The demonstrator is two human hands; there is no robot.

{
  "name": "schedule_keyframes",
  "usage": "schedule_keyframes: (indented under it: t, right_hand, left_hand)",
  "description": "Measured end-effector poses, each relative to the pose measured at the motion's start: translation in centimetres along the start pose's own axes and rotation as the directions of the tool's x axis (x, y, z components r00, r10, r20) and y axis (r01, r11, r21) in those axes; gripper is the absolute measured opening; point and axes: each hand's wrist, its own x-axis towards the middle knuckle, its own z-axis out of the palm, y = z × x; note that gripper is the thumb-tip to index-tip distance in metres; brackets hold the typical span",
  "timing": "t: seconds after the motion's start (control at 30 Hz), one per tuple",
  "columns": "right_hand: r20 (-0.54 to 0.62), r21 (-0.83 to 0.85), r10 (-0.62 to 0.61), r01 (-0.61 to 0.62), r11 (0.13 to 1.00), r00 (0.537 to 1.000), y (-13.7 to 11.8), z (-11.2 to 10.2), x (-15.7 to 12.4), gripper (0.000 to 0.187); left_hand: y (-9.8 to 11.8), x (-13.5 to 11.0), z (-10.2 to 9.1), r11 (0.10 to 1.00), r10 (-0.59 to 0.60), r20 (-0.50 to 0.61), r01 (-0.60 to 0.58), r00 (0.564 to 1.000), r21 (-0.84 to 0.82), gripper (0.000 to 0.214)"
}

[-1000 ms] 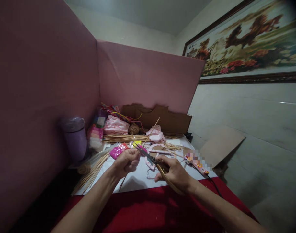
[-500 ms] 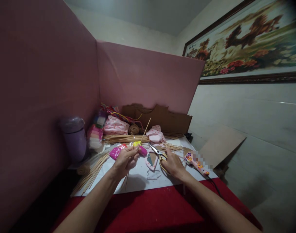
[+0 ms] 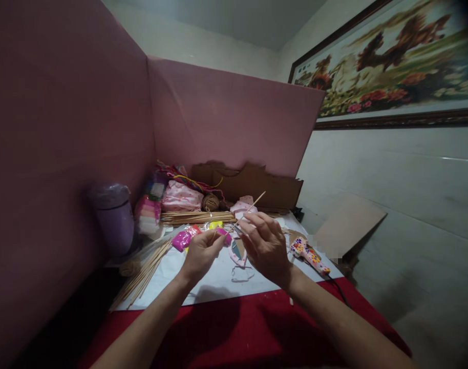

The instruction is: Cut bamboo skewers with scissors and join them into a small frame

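Observation:
My left hand point(image 3: 204, 256) is closed, pinching a thin wooden stick point(image 3: 256, 202) between thumb and fingertips. The stick slants up and to the right. My right hand point(image 3: 268, 248) is raised beside it with bent fingers, its fingertips on the stick's middle part. A sliver of the scissors' blades point(image 3: 238, 230) shows behind the right fingers; the handles are hidden. Below the hands, a small pink-edged piece with a dark green middle point(image 3: 238, 251) lies on the white sheet point(image 3: 214, 292). Bright pink packets point(image 3: 182, 240) lie by the left hand.
Loose sticks point(image 3: 147, 271) lie at left near a purple lidded container point(image 3: 113, 220). Bundled sticks point(image 3: 195, 218), a twine ball point(image 3: 210, 202) and spotted cloth point(image 3: 182, 196) are at the back, before cardboard point(image 3: 280, 192). A flower-patterned glue gun point(image 3: 309, 255) with a cord lies right.
My right hand has left the scissors' handles and risen left to the stick. The stick has tilted further to the right in my left hand.

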Motion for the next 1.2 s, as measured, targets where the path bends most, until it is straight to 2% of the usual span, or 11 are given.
schedule_keyframes:
  t: [0.1, 0.2, 0.33, 0.47, 0.67, 0.9, 1.1, 1.2]
  right_hand:
    - [0.054, -0.020, -0.112, 0.113, 0.993, 0.992, 0.1, -0.3, 0.9, 0.027]
    - [0.113, -0.010, -0.137, 0.139, 0.990, 0.984, 0.4, 0.0, 1.0, 0.020]
    - [0.150, -0.002, -0.116, 0.118, 0.993, 0.982, 0.5, 0.3, 0.8, 0.018]
    - [0.160, -0.003, -0.116, 0.118, 0.993, 0.980, 0.5, 0.5, 0.9, 0.021]
    - [0.202, -0.069, -0.089, 0.105, 0.992, 0.975, 0.1, 0.9, 0.7, 0.026]
    - [0.227, -0.109, 0.045, -0.021, 0.994, 0.973, -0.8, 1.3, -0.2, 0.030]
    - [0.227, -0.141, 0.120, -0.089, 0.986, 0.966, -2.6, 2.1, -0.8, 0.029]
    - [0.237, -0.125, 0.161, -0.135, 0.983, 0.958, -2.8, 2.4, -0.6, 0.028]
  left_hand:
    - [-0.4, -0.3, -0.1, 0.933, 0.219, -0.003, -0.209, 0.976, 0.295, 0.026]
    - [-0.5, -0.5, -0.3, 0.773, 0.359, 0.042, -0.322, 0.933, 0.547, 0.025]
    - [-0.4, -0.6, -0.3, 0.613, 0.432, 0.072, -0.351, 0.899, 0.708, 0.029]
    - [-0.4, -0.7, -0.3, 0.545, 0.441, 0.089, -0.345, 0.893, 0.764, 0.029]
    - [-0.6, -0.6, -0.2, 0.524, 0.423, 0.097, -0.330, 0.901, 0.785, 0.030]
    - [-1.2, -0.5, -0.3, 0.555, 0.334, 0.066, -0.253, 0.940, 0.792, 0.028]
    - [-1.4, -0.4, 0.1, 0.613, 0.273, 0.027, -0.195, 0.962, 0.766, 0.029]
    - [-1.3, -0.2, -0.3, 0.673, 0.242, -0.005, -0.164, 0.970, 0.721, 0.030]
